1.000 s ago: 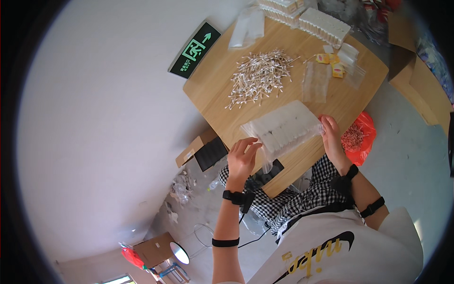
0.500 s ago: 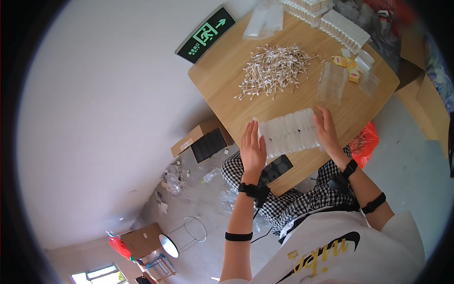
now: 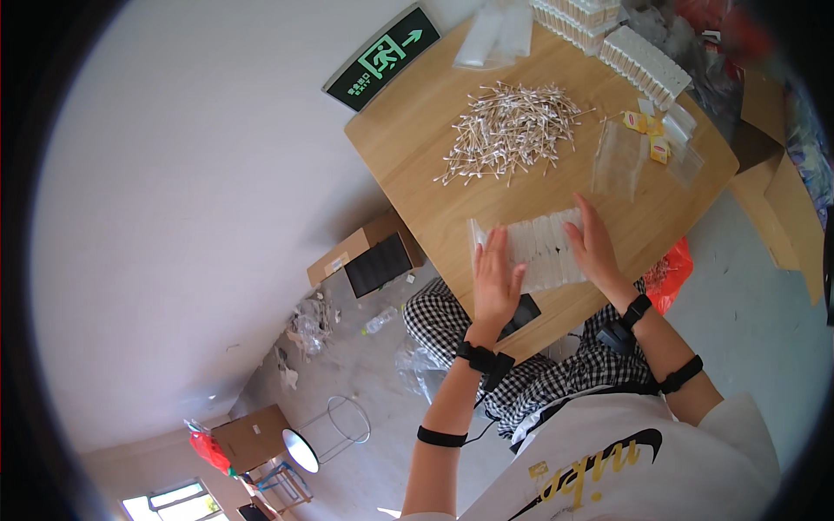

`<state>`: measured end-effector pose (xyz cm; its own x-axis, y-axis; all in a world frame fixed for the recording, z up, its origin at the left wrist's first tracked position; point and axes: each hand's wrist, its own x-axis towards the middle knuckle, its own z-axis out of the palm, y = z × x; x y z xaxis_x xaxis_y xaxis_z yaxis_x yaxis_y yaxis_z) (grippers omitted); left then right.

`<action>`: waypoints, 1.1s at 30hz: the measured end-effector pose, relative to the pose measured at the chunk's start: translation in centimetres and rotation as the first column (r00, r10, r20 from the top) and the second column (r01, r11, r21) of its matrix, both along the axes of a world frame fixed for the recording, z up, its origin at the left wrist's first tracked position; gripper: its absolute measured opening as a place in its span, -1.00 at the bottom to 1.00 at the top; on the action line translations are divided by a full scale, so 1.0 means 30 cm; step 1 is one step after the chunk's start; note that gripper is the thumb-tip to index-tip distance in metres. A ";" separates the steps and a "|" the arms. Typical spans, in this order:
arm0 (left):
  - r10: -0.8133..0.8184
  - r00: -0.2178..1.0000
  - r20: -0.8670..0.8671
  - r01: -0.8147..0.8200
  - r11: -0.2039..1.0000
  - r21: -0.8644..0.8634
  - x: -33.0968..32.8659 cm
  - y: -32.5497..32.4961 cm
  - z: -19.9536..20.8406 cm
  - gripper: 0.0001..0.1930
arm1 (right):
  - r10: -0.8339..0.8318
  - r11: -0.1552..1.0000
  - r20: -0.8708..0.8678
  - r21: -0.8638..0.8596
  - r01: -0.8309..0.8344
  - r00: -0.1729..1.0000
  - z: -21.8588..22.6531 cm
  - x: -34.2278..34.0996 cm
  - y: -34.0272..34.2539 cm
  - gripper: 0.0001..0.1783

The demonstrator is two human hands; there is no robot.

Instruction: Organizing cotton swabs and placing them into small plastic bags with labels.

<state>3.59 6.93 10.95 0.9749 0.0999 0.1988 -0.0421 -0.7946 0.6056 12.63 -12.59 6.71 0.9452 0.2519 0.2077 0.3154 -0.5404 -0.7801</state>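
A clear plastic bag packed with a row of white bundles lies near the table's front edge; what the bundles are I cannot make out. My left hand rests over its left part, fingers stretched out and thumb apart. The bag's loose film end sticks out left of that hand. At the right end, my right hand lies against the bundles, its fingers extended and thumb over the top. Beyond the bag, a loose heap of cotton swabs is spread on the wooden table.
Flat clear bags and small yellow cards lie at the right. Stacked swab packs stand at the far right, more clear bags at the far edge. A dark flat device is by the near edge. Cardboard boxes sit on the floor.
My left hand has slid right from the bag's left end onto the bundles. The row looks shorter, pressed closer together. My right hand has stayed at the right end.
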 end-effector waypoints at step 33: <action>-0.800 0.592 0.100 0.667 0.556 0.496 0.198 -0.391 0.962 -0.69 | 0.796 0.141 -0.459 0.774 0.617 0.394 -0.012 -0.111 -0.279 -0.28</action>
<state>9.52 -4.81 39.82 0.5539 -0.7691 0.3189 -0.8288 -0.5457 0.1236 9.29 -20.97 6.35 0.6692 0.6662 -0.3293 -0.7407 0.6336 -0.2235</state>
